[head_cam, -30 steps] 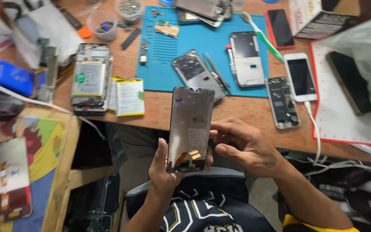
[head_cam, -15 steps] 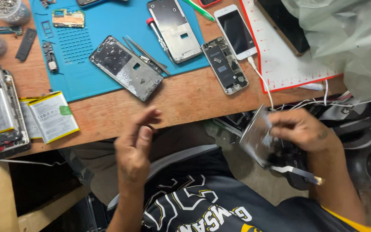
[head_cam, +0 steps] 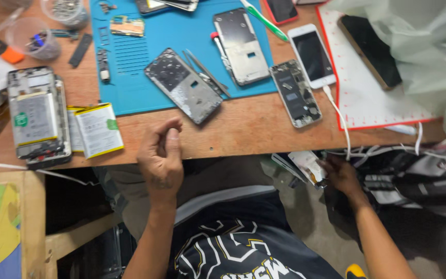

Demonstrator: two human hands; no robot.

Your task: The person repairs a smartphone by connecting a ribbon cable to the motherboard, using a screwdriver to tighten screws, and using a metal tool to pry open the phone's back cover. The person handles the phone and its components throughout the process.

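Holding a flat phone part (head_cam: 305, 166) low under the table edge (head_cam: 243, 142), my right hand (head_cam: 343, 174) pinches it in its fingers. My left hand (head_cam: 161, 155) waits above my lap, loosely curled and empty. I judge the part is being put away, so next I need a careful release.

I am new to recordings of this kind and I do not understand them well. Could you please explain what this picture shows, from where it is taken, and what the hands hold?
There is no machine here, only a person at work. The camera sits on the person's head and looks down, so both bare hands and the lap are seen from above.

The left hand hovers at the near edge of the brown wooden table, fingers curled, holding nothing.

The right hand is lowered beside the table and grips a thin flat phone panel; the picture is blurred there.

On the table lies a blue rubber work mat with an opened phone frame of grey metal and thin metal tweezers. Right of the mat lies a white phone with a white cable.
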